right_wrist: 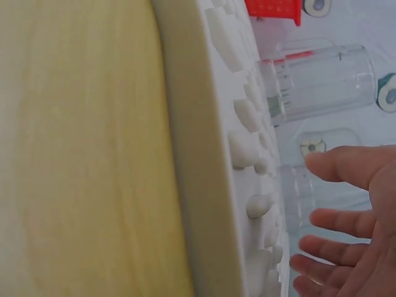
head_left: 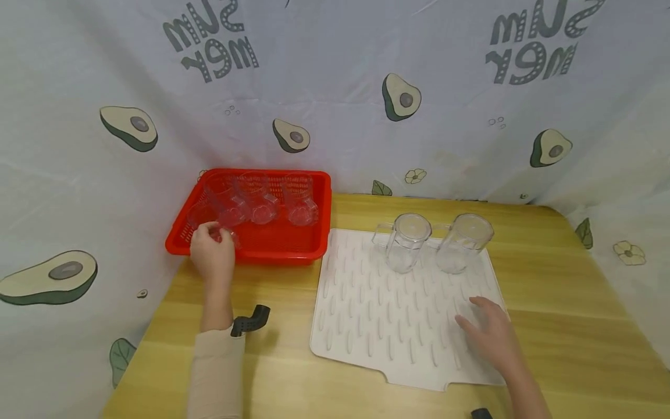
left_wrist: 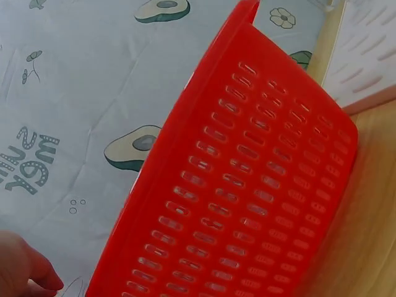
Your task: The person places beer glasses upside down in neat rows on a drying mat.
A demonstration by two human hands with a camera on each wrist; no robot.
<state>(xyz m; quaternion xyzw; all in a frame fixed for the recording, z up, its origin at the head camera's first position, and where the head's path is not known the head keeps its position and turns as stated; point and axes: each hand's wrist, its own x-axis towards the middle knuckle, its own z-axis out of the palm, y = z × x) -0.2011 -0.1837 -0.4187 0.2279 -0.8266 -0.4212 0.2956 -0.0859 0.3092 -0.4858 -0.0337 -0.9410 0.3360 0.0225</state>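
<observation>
My left hand [head_left: 211,250] reaches over the front left corner of a red plastic basket [head_left: 277,254], its fingers curled and pinching a clear mug [head_left: 230,237] largely hidden by the hand. In the left wrist view only the fingers show, low at the left beside the basket's outer wall [left_wrist: 247,161]. Several more clear mugs [head_left: 302,210] lie in the basket. Over the right part of a white ridged drying mat [head_left: 361,326], my right hand [head_left: 492,334] holds nothing, its fingers apart. Beyond it two clear mugs [head_left: 408,241] stand on the mat with handles toward the left.
A wooden table [head_left: 282,372] carries the basket at the back left and the mat right of centre. Behind and beside it hangs a pale cloth [head_left: 335,116] printed with avocados. A black strap piece [head_left: 253,320] sticks out from the left wrist.
</observation>
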